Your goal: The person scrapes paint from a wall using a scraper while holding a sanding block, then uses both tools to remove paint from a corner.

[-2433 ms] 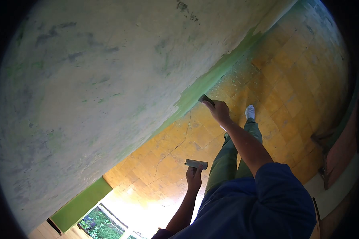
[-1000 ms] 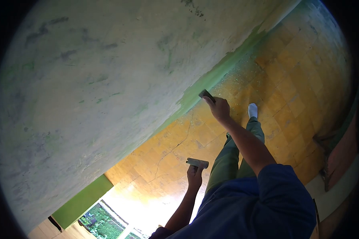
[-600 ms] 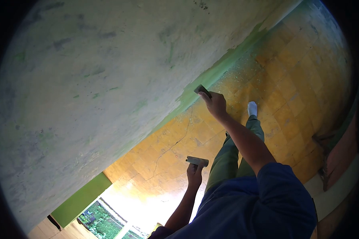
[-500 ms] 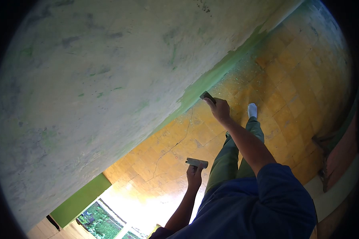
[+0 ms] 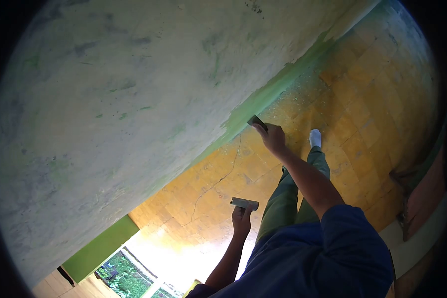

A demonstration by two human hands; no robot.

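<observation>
My right hand (image 5: 274, 139) is closed around a dark, flat-bladed scraper (image 5: 257, 121), its edge close to the green strip low on the wall. Lower down, my left hand (image 5: 241, 221) grips a wider grey scraper (image 5: 244, 203), held level in front of my legs. The wall (image 5: 134, 109) is coated whitish-grey with dark smudges and green flecks. Along its foot runs a band of bare green paint (image 5: 256, 104) with a ragged upper border.
Yellow-orange tiles (image 5: 352, 94) cover the floor, with a long crack (image 5: 218, 181) and pale crumbs near the wall. My foot in a white sock (image 5: 315, 138) stands on them. A green panel (image 5: 99, 248) sits beside a bright doorway at lower left. A reddish object (image 5: 424, 193) is at right.
My right hand and its scraper have shifted very slightly to the left, and the blade's angle has turned a little. My left hand has stayed nearly still.
</observation>
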